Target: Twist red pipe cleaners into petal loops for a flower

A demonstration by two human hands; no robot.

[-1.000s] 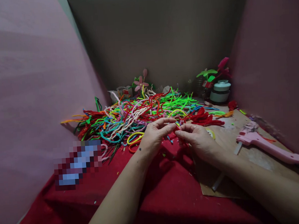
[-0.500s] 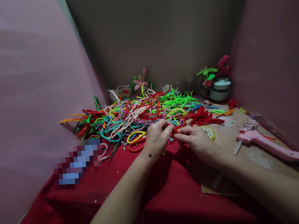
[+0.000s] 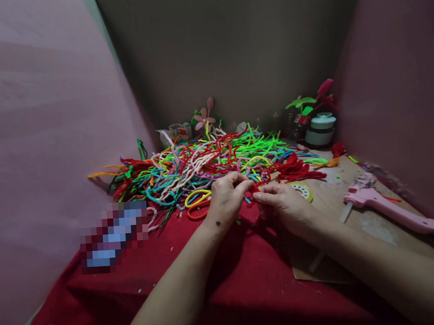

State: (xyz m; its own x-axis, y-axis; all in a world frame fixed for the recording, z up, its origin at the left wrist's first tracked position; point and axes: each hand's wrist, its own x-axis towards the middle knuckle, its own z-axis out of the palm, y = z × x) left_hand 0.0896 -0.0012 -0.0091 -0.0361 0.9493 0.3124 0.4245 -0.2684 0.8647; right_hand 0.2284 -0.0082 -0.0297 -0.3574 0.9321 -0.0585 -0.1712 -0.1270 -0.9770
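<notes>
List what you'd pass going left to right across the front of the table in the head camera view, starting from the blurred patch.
Blurred patch → yellow and orange loops → left hand → small red piece pinched between both hands → right hand → tape roll → pink glue gun.

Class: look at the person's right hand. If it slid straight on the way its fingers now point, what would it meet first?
The right hand points leftward at the left hand; it would probably meet those fingertips first, around the small red piece pinched between them.
</notes>
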